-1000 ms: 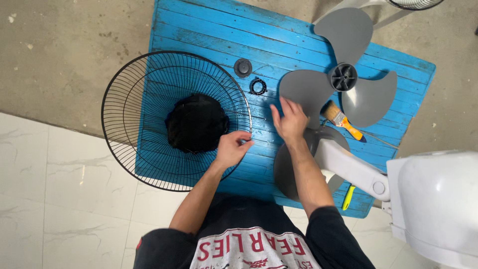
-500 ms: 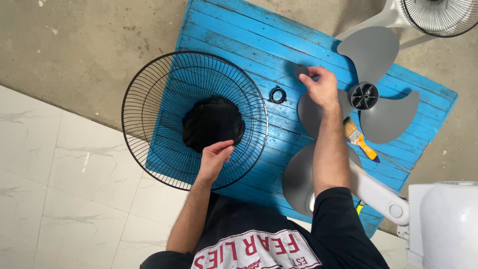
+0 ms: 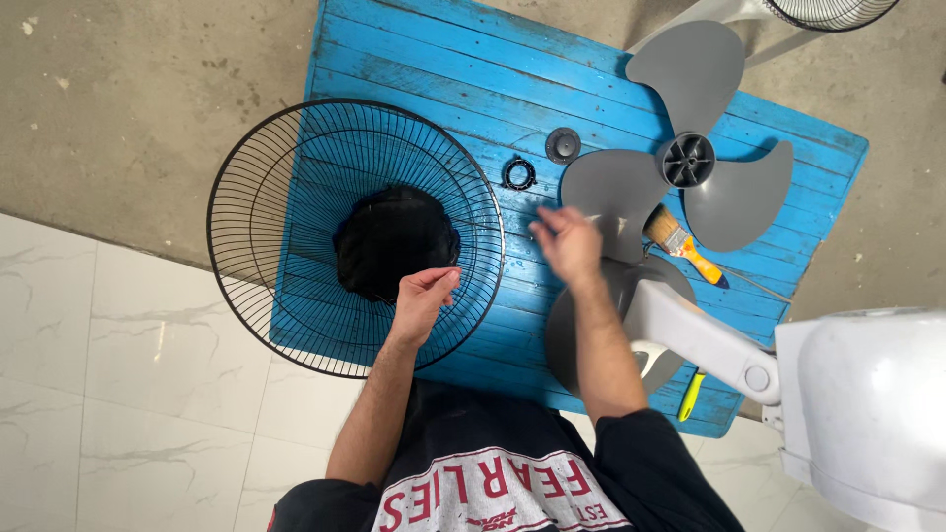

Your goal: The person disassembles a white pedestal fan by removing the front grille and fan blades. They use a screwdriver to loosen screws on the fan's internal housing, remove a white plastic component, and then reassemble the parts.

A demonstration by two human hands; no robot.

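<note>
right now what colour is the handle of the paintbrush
Orange, on the paintbrush beside the grey fan blade; clearest in the head view.

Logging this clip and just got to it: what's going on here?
A person bends over a blue wooden table with a fan taken apart on it. The left hand rests on the black wire fan guard, by its dark centre. The right hand hovers over the grey fan blade. A paintbrush, a black ring and a round cap lie nearby.
</note>
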